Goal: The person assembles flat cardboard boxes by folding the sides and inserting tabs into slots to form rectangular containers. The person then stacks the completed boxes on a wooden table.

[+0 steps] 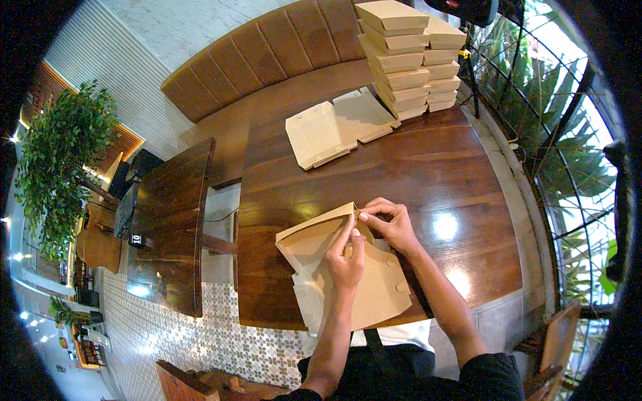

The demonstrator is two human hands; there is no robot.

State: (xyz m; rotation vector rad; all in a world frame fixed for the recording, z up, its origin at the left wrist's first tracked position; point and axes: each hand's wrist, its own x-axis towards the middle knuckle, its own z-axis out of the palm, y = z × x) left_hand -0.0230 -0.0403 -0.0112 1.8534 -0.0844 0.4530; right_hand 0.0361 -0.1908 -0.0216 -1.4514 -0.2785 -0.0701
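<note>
A flat brown cardboard box blank (pixel 374 294) lies on the near edge of the dark wooden table (pixel 435 174), one flap raised toward the far side. My left hand (pixel 346 257) rests on the blank and pinches the raised flap from the near side. My right hand (pixel 390 224) grips the same flap's top corner with its fingertips. Both hands meet at that fold.
A pile of flat cardboard blanks (pixel 338 130) lies at the table's far side. Two tall stacks of folded boxes (pixel 409 57) stand at the far right corner. A brown padded bench (pixel 267 47) runs behind, a second dark table (pixel 167 227) stands left, and plants (pixel 63 160) fill the edges.
</note>
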